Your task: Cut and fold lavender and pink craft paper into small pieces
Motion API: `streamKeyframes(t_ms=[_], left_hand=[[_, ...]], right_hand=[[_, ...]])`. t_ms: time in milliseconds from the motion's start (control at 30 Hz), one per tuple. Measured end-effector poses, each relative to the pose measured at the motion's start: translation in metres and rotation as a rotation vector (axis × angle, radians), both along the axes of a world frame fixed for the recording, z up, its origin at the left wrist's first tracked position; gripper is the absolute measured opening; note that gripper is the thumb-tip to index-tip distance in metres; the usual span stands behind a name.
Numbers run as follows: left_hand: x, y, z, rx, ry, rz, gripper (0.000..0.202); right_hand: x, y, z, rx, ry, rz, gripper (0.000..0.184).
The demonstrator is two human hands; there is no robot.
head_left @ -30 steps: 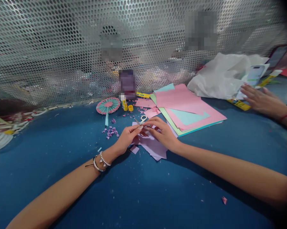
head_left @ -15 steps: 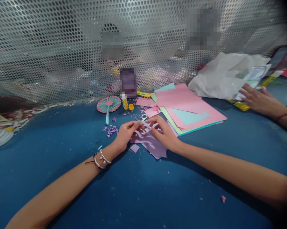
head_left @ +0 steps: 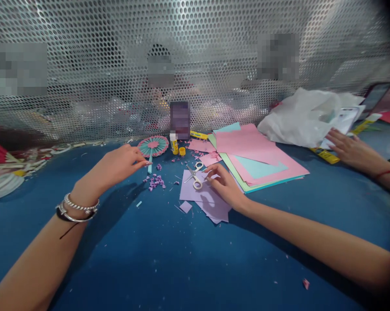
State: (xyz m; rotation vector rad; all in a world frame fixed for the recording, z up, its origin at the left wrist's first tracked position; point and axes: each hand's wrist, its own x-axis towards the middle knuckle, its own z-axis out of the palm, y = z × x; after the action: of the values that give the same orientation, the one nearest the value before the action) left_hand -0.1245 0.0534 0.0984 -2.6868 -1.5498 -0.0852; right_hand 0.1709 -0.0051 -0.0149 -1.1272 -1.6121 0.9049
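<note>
A white bag (head_left: 289, 121) lies crumpled at right — behind it, a perforated screen (head_left: 100, 77).

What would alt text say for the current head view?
A person's left hand is near a pink-and-teal paper fan on a blue table; the right hand is beside white-handled scissors on purple paper. Nearby are coloured sheets and a glue stick.

This looks like a craft workspace: stacked coloured paper (head_left: 247, 140), scissors (head_left: 194, 173) and a glue stick (head_left: 174, 146) share a blue worktop (head_left: 188, 268).
</note>
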Motion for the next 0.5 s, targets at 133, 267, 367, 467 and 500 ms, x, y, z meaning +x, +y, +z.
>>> streamKeyframes(t_ms=[133, 267, 367, 467, 500], left_hand=[[0.005, -0.005, 0.008, 0.032, 0.007, -0.028, 0.032], [0.001, -0.007, 0.014, -0.202, -0.033, -0.018, 0.029], [-0.004, -0.008, 0.016, -0.368, -0.06, 0.002, 0.031], [-0.006, -0.01, 0.018, -0.37, -0.077, 0.008, 0.031], [-0.008, -0.01, 0.019, -0.321, -0.109, 0.022, 0.029]], right_hand=[[0.0, -0.002, 0.003, 0.019, -0.035, 0.005, 0.017], [-0.001, -0.003, 0.003, 0.011, -0.05, 0.004, 0.018], [-0.001, -0.003, 0.002, 0.02, -0.051, 0.009, 0.018], [-0.001, -0.001, -0.001, 0.041, -0.042, 0.012, 0.017], [-0.001, -0.001, -0.001, 0.047, -0.041, 0.016, 0.017]])
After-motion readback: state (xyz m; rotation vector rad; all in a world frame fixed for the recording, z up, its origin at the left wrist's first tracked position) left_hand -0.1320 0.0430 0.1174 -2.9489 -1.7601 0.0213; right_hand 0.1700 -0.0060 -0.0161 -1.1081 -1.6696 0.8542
